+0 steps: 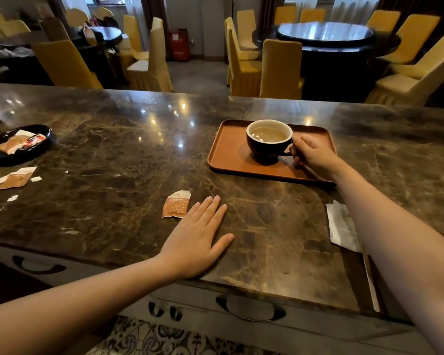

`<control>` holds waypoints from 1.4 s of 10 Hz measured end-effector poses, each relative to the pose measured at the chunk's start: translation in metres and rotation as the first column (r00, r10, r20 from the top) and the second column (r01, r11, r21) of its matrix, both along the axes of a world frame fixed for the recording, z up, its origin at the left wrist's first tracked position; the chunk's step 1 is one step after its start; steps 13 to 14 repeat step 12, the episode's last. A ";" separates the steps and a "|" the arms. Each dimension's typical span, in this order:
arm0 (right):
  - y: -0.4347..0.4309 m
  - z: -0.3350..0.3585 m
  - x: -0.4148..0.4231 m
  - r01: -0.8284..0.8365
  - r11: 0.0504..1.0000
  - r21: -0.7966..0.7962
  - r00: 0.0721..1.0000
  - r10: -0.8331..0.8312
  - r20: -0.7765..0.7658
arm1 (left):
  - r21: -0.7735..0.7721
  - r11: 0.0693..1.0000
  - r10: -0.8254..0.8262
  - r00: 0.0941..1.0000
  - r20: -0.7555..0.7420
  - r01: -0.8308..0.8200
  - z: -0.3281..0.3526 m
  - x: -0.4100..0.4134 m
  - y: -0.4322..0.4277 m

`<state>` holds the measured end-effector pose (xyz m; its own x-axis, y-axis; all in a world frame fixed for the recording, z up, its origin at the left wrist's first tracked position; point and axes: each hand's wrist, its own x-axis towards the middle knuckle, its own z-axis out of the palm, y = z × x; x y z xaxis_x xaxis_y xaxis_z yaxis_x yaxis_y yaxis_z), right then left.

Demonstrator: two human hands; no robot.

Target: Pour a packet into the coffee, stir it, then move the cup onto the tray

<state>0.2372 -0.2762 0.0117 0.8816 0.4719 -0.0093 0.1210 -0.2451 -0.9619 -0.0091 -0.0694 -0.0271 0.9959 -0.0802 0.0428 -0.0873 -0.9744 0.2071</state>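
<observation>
A black cup [267, 146] with a white inside holds light brown coffee and stands on the brown tray [226, 155] at the right middle of the marble counter. My right hand [314, 155] is closed around the cup's handle. My left hand [200, 237] lies flat on the counter, fingers spread, holding nothing. A torn brown packet [176, 204] lies just left of its fingertips.
A black dish [40, 129] with several packets sits at the far left. Another torn packet [17, 178] and paper scraps lie in front of it. A white napkin [340, 226] lies under my right forearm. Yellow-covered chairs and round tables stand beyond the counter.
</observation>
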 end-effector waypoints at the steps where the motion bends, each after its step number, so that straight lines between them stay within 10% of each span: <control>1: 0.000 -0.001 0.004 0.019 1.000 -0.020 1.000 -0.019 0.007 | 0.000 1.000 0.002 1.000 -0.001 -0.002 0.001 0.000 0.000; 14: 0.003 0.004 0.002 0.243 0.954 -0.175 0.969 -0.229 0.092 | -0.044 0.999 0.009 1.000 -0.029 -0.011 0.003 -0.002 -0.001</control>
